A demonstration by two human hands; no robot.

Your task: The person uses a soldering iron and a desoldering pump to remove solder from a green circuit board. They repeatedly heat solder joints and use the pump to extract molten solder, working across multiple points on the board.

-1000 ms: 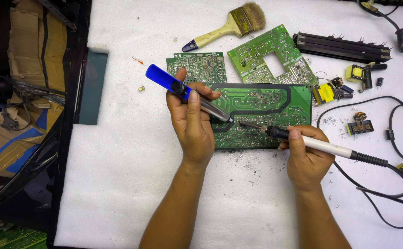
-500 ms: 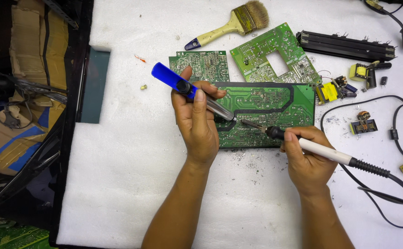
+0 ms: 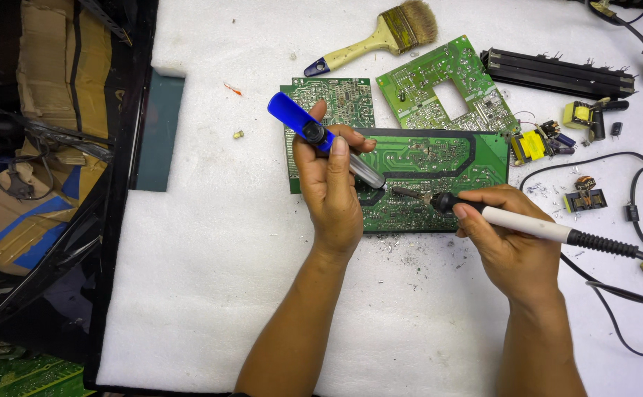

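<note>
A large green circuit board (image 3: 439, 165) lies solder side up on the white foam mat (image 3: 211, 279). My left hand (image 3: 332, 191) grips a blue desoldering pump (image 3: 314, 134), its metal barrel angled down onto the board. My right hand (image 3: 509, 246) holds a white-handled soldering iron (image 3: 527, 226). The iron's tip touches the board just right of the pump's nozzle.
Two smaller green boards (image 3: 336, 99) (image 3: 446, 84) lie behind. A paintbrush (image 3: 380, 40), a black heat sink bar (image 3: 557, 72), yellow transformers (image 3: 531, 143) and loose parts sit at the back right. Black cables (image 3: 630, 220) loop at the right. Cardboard and clutter fill the left beyond the mat's edge.
Both hands stay on the board. The view has shifted slightly; the pump and iron tip remain close together at the same spot.
</note>
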